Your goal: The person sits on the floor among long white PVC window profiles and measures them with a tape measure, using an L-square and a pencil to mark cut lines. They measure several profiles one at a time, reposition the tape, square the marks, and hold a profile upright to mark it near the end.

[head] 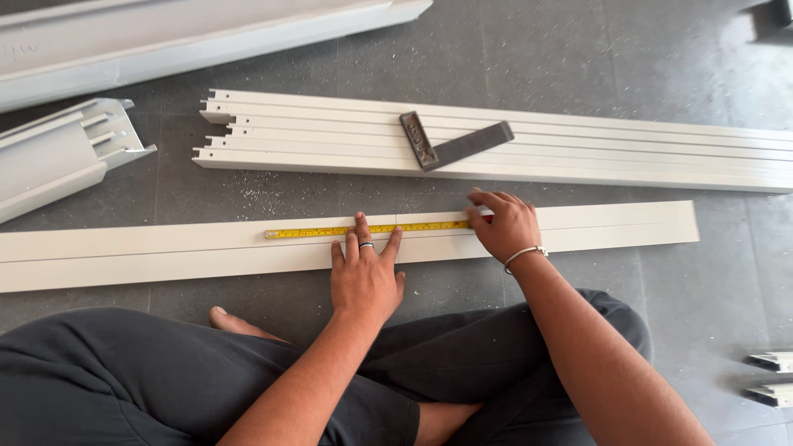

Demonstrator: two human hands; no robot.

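A long white metal profile (165, 248) lies across the grey floor in front of my crossed legs. A yellow tape measure blade (314, 232) is stretched along its top. My left hand (363, 277) lies flat on the profile, fingers spread, its fingertips pressing the tape down near the middle. My right hand (504, 225) is curled over the tape's right end, gripping what looks like the tape case, which is mostly hidden under the fingers.
A stack of white profiles (578, 144) lies beyond, with a dark try square (450, 142) on top. More grey-white profiles (58, 153) lie at upper left. Small profile ends (772, 376) sit at right. Metal shavings dot the floor.
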